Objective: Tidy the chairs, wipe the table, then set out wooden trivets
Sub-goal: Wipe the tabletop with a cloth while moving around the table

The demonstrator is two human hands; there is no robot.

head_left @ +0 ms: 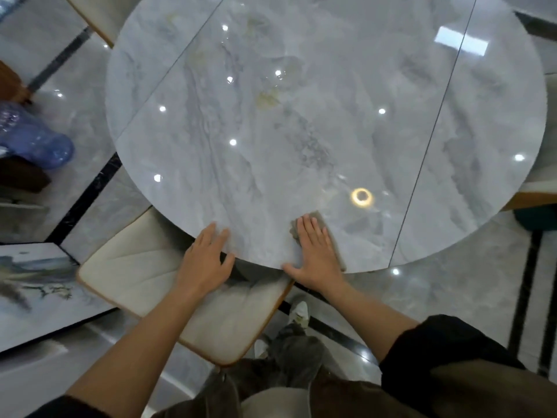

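At the lower centre of the frame, the right hand [316,251] presses flat on a grey cloth [333,236] at the round grey marble table [301,116] edge; the left hand [208,260] rests beside it, fingers straight; a cream cushioned chair [144,276] sits below.

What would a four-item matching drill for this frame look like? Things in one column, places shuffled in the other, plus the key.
Things
1. left hand
2. cloth
3. chair
4. blue jug

Places
A. off the table, at the left edge of view
B. on the tabletop, pressed flat under the right hand
C. resting on the table's near edge, nothing under it
D. cream seat partly tucked under the table's near edge

Pairs: 1-C, 2-B, 3-D, 4-A
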